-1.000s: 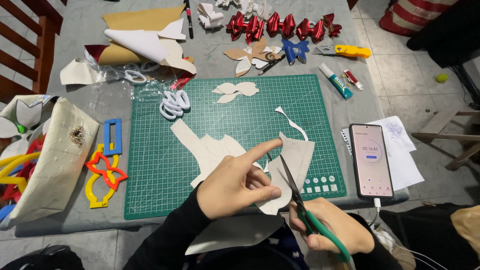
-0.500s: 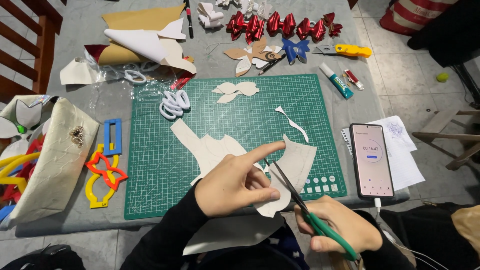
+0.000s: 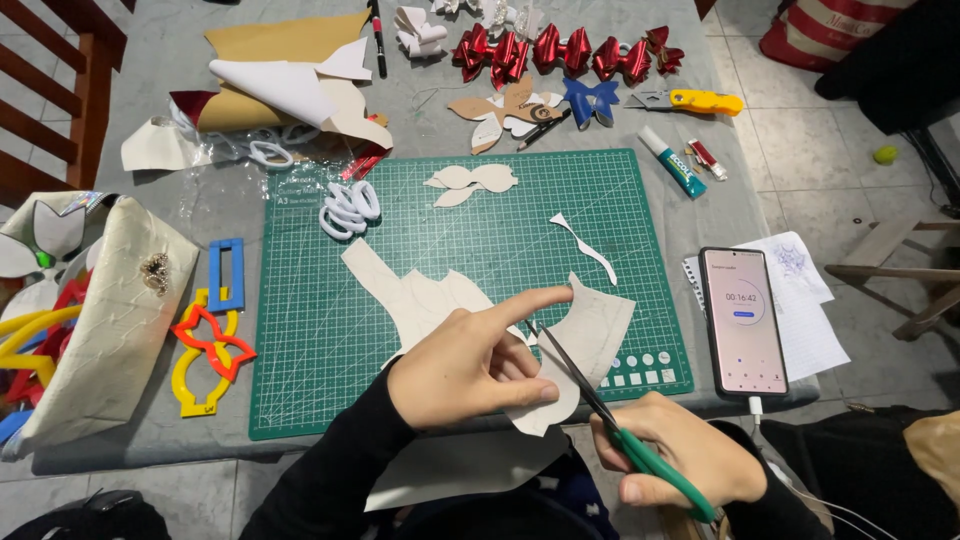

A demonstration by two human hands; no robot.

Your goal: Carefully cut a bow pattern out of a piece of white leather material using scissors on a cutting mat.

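Observation:
My left hand (image 3: 470, 365) pinches a cream sheet of material (image 3: 590, 335) over the near edge of the green cutting mat (image 3: 320, 330), index finger stretched out along it. My right hand (image 3: 675, 455) grips green-handled scissors (image 3: 600, 405), whose dark blades are slid into the sheet just right of my left fingers. Another long cream strip (image 3: 400, 295) lies on the mat under my left hand. A larger cream piece (image 3: 460, 470) hangs below the table edge over my lap.
A phone (image 3: 742, 320) showing a timer lies right of the mat on paper. Cut bow shapes (image 3: 470, 182), a thin offcut (image 3: 585, 248), white rings (image 3: 350, 205), coloured templates (image 3: 210, 340), red bows (image 3: 555, 50), glue tube (image 3: 672, 160), yellow knife (image 3: 695, 100) surround it.
The scissors have advanced further up into the cream sheet, and my right hand has shifted slightly. My left hand keeps the same hold.

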